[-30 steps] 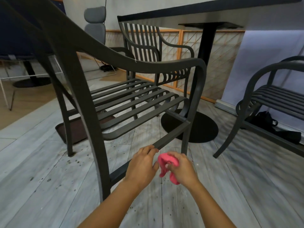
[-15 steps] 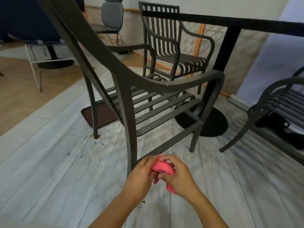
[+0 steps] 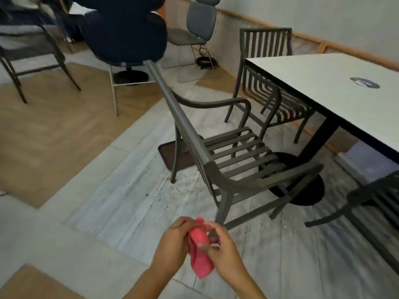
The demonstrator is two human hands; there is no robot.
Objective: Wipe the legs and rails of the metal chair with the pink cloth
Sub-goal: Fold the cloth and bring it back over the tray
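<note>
The dark grey metal chair (image 3: 228,160) with slatted seat and curved armrests stands on the pale floor in the middle of the view, seen from above and behind. In front of its near rear leg, both hands hold the pink cloth (image 3: 199,251) between them, clear of the chair. My left hand (image 3: 172,244) grips the cloth's left side. My right hand (image 3: 222,248) pinches its upper right part with curled fingers. The cloth hangs down in a loose fold below the fingers.
A white table (image 3: 336,89) on a black post with round base (image 3: 302,186) stands right of the chair. More metal chairs stand behind it (image 3: 267,67) and at the right edge (image 3: 375,197). A brown mat (image 3: 172,156) lies under the chair. Dark crumbs dot the floor.
The view has risen from low beside the chair to well above it. Both hands with the cloth have drawn back from the lower rail and now hold the cloth unfolded longer.
</note>
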